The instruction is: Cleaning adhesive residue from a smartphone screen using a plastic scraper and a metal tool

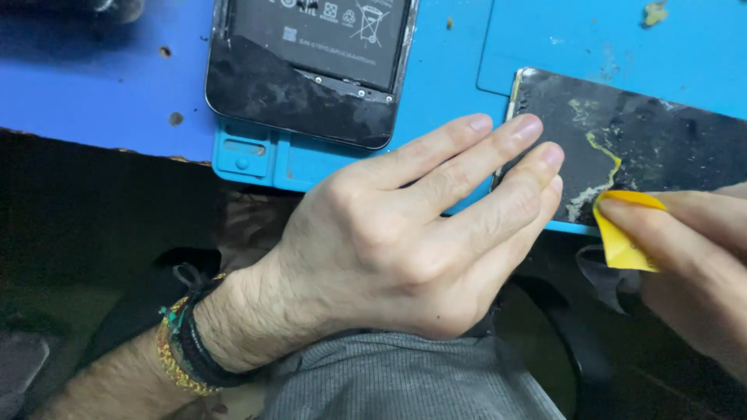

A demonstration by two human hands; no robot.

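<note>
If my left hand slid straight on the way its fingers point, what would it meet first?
The left hand already has fingertips on the dark back panel, so it would likely slide further across that.

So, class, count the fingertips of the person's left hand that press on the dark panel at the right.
3 clearly: the left hand lays its fingers along the dark panel, at its left edge. The index fingertip sits beside it; the thumb is hidden.
</note>
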